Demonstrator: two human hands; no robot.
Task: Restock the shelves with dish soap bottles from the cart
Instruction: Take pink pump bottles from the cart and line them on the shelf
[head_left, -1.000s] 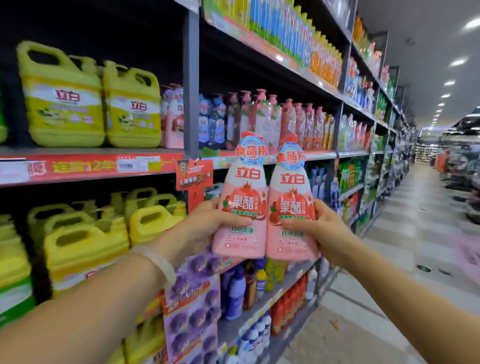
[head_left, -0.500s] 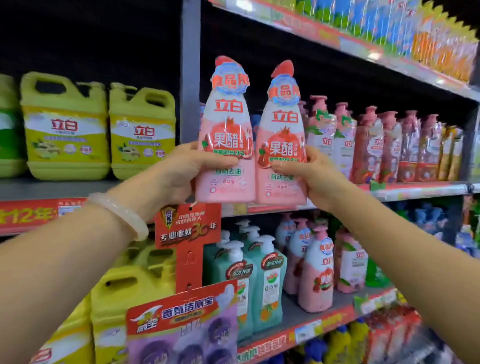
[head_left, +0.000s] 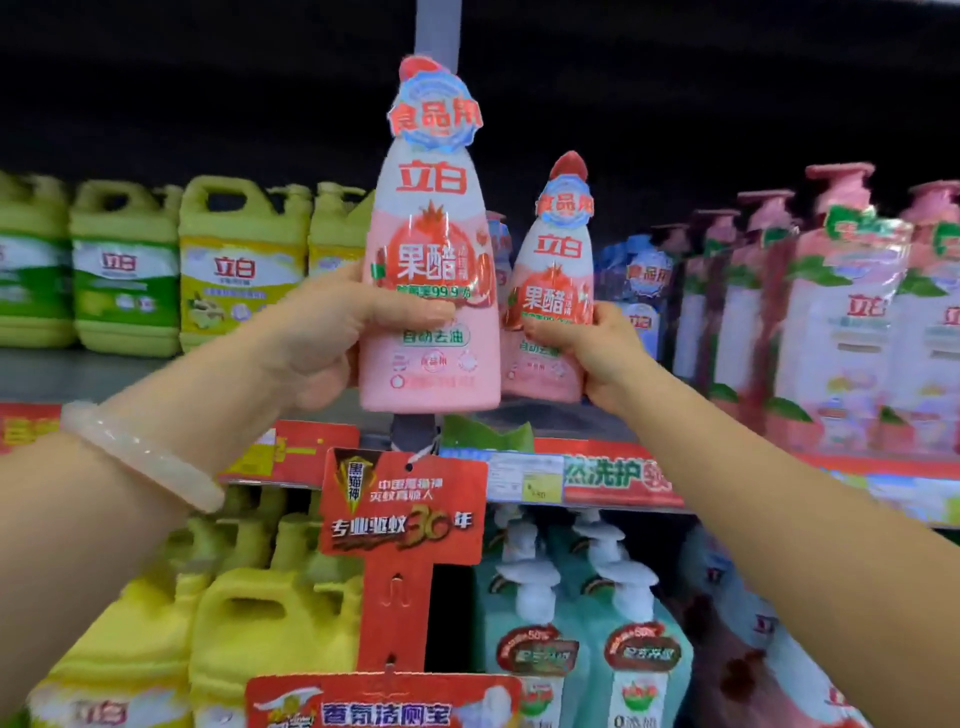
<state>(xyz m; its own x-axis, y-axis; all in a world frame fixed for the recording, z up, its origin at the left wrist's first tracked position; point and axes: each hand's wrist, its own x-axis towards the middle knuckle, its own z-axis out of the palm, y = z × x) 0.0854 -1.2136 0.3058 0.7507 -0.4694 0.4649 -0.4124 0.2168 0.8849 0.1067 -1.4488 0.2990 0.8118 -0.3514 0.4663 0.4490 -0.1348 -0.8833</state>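
Change: both pink bottles are no longer level and side by side; the right bottle has been carried farther in toward the shelf, while the left bottle is kept nearer and higher.
Meaning for task: placement of the right bottle is judged to be in hand; neither bottle is yet set down.
Left hand: raised at shelf height, thumb laid across the label front, fingers wrapped behind the body; the left bottle is grasped firmly and held upright.
Right hand: reached forward past the shelf edge, fingers curled round the lower body of the right bottle, which is gripped and tilted slightly left.
Bracelet: worn on the left wrist.
Bottle position: right bottle is above the shelf board, just left of the blue-labelled bottles; whether its base touches the board cannot be told, as the hand hides it.
Neighbours: pink pump bottles stand far right on the same shelf; green jugs stand to the left.
Risk: the red hanging sign below the shelf edge could be knocked by the forearms.
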